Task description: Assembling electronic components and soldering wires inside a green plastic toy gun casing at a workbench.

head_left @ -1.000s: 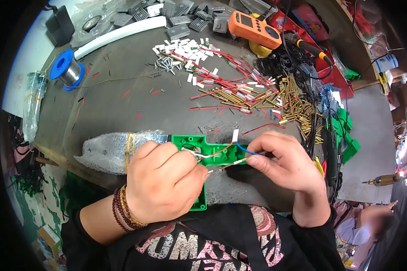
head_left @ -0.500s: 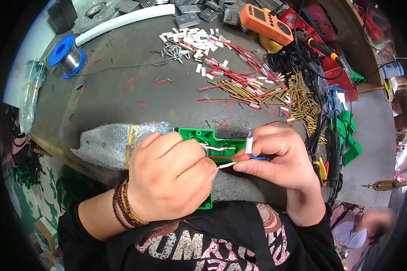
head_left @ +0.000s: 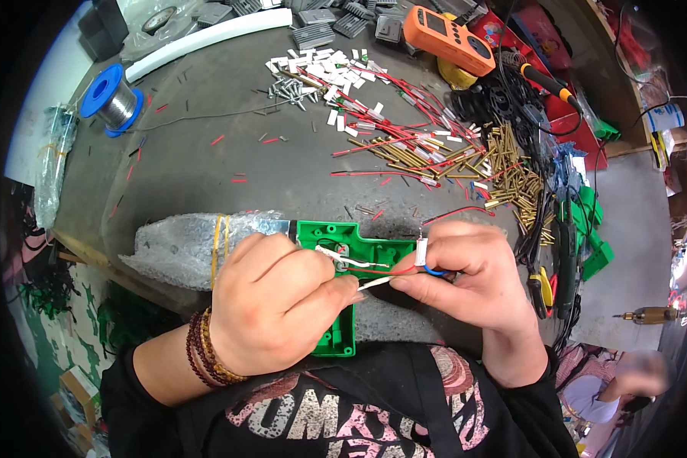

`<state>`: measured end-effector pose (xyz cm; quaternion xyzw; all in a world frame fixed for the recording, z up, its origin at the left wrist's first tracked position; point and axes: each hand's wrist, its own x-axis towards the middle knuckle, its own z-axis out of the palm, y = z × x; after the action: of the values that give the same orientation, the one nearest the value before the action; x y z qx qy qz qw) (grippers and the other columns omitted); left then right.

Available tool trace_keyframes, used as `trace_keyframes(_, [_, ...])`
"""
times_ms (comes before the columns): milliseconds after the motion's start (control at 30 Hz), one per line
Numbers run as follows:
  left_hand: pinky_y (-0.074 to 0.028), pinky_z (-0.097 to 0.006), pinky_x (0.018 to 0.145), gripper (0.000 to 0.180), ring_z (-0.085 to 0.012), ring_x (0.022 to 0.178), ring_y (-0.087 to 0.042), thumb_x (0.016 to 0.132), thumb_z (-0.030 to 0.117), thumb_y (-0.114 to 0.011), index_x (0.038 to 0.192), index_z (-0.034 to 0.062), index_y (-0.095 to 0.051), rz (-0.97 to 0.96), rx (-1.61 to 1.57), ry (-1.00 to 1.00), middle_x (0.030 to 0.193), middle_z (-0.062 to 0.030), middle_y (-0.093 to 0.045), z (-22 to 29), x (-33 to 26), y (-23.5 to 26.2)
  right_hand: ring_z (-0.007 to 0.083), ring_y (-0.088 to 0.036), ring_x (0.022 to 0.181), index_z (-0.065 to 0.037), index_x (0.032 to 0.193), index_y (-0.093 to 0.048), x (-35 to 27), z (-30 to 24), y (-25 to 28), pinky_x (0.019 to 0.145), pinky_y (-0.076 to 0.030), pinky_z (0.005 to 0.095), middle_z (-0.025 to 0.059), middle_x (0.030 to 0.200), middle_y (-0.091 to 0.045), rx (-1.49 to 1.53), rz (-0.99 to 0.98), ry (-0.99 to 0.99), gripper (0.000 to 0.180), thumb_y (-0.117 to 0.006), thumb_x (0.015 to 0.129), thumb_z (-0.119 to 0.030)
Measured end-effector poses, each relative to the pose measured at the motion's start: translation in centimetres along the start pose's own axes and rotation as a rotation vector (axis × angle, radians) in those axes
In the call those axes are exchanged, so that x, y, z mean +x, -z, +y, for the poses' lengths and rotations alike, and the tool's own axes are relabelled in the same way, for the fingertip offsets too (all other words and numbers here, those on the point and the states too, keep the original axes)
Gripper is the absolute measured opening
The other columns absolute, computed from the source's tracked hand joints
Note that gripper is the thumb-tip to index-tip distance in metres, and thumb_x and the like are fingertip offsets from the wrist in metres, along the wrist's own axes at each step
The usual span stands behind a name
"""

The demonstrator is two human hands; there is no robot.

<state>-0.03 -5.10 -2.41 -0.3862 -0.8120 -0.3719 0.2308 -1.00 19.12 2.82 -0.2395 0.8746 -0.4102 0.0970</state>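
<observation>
My left hand (head_left: 278,301) is closed, thumb and finger pinching one end of a white wire (head_left: 375,282). My right hand (head_left: 469,278) pinches the wire's other end between thumb and forefinger. Upright at the right fingertips is a small white rectangular part (head_left: 421,252), with a blue wire (head_left: 433,271) looping beside it. Beneath both hands lies an open green plastic housing (head_left: 330,229), partly covered by the left hand. A red wire (head_left: 378,271) and another white wire with a bare end (head_left: 359,262) cross it. A bubble-wrapped piece (head_left: 179,248) with yellow bands adjoins the housing's left end.
Beyond the hands lie white tags, screws (head_left: 301,93), red wires and brass tubes (head_left: 397,153) in a heap. A blue solder spool (head_left: 114,103) stands far left, an orange multimeter (head_left: 449,40) far right. Pliers (head_left: 540,294) lie right of my right hand. Another person (head_left: 595,397) sits lower right.
My left hand has shifted slightly left, and the housing has moved a little left too. More of the red wire and the housing's inside shows between my hands. Both hands keep their pinch.
</observation>
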Motion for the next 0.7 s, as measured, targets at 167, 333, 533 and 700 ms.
trace_keyframes(167, [-0.037,-0.033,0.055,0.030,-0.0208,0.066,-0.047,0.056,0.011,-0.084,0.083,0.0103,-0.073,0.013,0.013,-0.003,0.075,-0.0007,-0.051,0.2,0.0,-0.1,0.0156,-0.057,0.061,-0.003,0.087,-0.077,-0.2,0.2,-0.1,0.053,-0.039,0.0309,0.0050,0.069,-0.063,-0.019,0.013,0.030,0.015,-0.083,0.074,-0.007])
trace_keyframes(333, [-0.037,-0.033,0.056,0.025,-0.0196,0.065,-0.048,0.061,0.008,-0.083,0.083,0.0108,-0.073,0.013,-0.039,0.075,0.074,-0.0004,-0.052,0.6,0.5,0.2,0.0234,-0.053,0.057,-0.006,0.084,-0.073,-0.1,0.2,-0.3,0.051,-0.040,0.0358,0.0064,0.065,-0.053,-0.015,0.016,0.059,0.012,-0.081,0.077,-0.013])
trace_keyframes(533, [-0.036,-0.034,0.057,0.018,-0.0201,0.062,-0.052,0.066,0.010,-0.082,0.081,0.0129,-0.071,0.062,-0.370,0.333,0.075,0.0007,-0.056,1.0,0.3,3.3,0.0159,-0.056,0.061,-0.004,0.086,-0.077,-0.5,0.9,-0.1,0.054,-0.040,0.0307,0.0052,0.067,-0.060,-0.156,0.092,0.055,0.015,-0.083,0.072,-0.006])
trace_keyframes(700, [-0.038,-0.037,0.066,0.041,-0.0205,0.070,-0.052,0.057,0.023,-0.082,0.097,0.0163,-0.072,-0.149,0.189,0.067,0.085,0.0015,-0.053,0.4,0.4,4.1,0.0222,-0.060,0.073,-0.004,0.093,-0.073,0.4,1.9,0.2,0.063,-0.046,0.0329,0.0077,0.086,-0.065,-0.386,0.165,0.103,0.026,-0.083,0.070,-0.006])
